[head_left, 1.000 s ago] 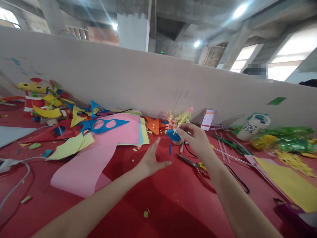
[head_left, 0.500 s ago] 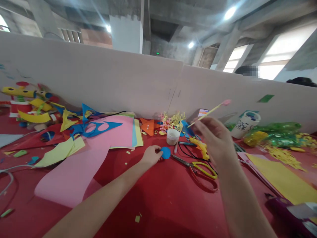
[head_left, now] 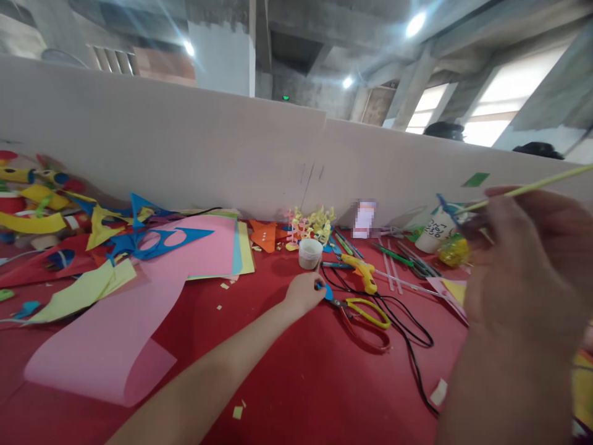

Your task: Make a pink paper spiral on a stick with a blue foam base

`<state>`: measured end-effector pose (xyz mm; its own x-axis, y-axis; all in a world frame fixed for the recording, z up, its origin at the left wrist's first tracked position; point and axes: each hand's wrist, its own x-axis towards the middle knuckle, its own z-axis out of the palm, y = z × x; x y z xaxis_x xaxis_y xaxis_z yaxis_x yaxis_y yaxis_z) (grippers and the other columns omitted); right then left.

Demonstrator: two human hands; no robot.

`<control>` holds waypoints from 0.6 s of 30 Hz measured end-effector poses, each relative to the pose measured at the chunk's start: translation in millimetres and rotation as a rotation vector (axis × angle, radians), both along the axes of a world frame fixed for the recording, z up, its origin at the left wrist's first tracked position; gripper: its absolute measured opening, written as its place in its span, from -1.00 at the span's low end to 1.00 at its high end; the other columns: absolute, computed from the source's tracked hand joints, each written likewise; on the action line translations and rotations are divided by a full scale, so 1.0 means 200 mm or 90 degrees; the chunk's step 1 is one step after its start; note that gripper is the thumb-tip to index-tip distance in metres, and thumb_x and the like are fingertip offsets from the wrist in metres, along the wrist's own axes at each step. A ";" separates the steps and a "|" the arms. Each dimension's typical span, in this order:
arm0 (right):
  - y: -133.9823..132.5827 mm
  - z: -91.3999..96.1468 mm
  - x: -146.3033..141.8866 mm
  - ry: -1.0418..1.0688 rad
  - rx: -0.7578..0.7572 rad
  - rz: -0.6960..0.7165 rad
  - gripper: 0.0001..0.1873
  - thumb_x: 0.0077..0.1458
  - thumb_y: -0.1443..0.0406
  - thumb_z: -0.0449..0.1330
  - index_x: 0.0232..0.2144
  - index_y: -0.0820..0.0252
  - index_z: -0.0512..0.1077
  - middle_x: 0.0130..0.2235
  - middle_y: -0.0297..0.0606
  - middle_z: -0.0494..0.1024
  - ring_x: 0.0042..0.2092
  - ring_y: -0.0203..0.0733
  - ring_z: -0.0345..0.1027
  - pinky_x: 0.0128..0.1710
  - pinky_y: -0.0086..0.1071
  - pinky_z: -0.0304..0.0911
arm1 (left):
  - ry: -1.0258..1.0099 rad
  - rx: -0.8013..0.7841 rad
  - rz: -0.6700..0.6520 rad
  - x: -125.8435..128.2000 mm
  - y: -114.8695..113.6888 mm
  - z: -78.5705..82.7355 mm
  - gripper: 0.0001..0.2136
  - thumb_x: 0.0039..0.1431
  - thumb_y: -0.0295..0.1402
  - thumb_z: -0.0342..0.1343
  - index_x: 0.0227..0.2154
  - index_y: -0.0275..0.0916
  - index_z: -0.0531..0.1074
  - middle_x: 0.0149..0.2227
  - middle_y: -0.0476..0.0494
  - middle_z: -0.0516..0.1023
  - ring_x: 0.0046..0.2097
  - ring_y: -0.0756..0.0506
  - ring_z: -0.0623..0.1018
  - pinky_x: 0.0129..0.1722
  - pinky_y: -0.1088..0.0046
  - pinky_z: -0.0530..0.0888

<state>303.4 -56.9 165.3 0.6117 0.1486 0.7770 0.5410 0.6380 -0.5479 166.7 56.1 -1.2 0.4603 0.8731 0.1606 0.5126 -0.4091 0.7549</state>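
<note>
My left hand [head_left: 306, 293] is closed, pinching a small blue paper disc [head_left: 328, 293] just above the red table. The disc is partly hidden by my fingers and sits over the tips of the scissors [head_left: 365, 318], which have one yellow and one red handle. Up close at the right, my right hand [head_left: 523, 266] is raised and closed round a thin yellow stick [head_left: 551, 180]. The stick slants upward and its right end leaves the view. A white paper cup [head_left: 310, 253] stands just behind my left hand.
Behind the scissors lies a yellow glue gun [head_left: 364, 272] with a black cord [head_left: 410, 337]. Pink paper sheets [head_left: 152, 309] and cut blue scraps [head_left: 162, 241] cover the left. A phone [head_left: 365, 219] leans on the white partition [head_left: 208, 148]. A lettered white cup [head_left: 433, 228] stands at right.
My right hand has swung right and nearer the camera with the stick, whose pink tip has left view. My left hand has moved right with the blue disc to the scissors. The view has shifted right.
</note>
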 end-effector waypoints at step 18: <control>0.46 -0.64 -0.46 -0.275 -0.510 0.374 -0.87 0.02 0.31 0.09 -0.38 0.19 0.43 -0.32 -0.21 0.55 -0.28 -0.17 0.43 -0.19 -0.31 0.30 | 0.171 0.090 -0.061 -0.79 -0.20 0.42 -0.81 0.02 -0.25 0.04 -0.41 -0.12 0.55 -0.39 -0.05 0.58 -0.33 -0.13 0.52 -0.28 0.44 0.38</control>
<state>211.5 34.3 36.6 -0.0233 0.8896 0.4562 0.5151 0.4017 -0.7571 9.6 15.7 82.0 0.5818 0.8015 0.1385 0.6396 -0.5560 0.5308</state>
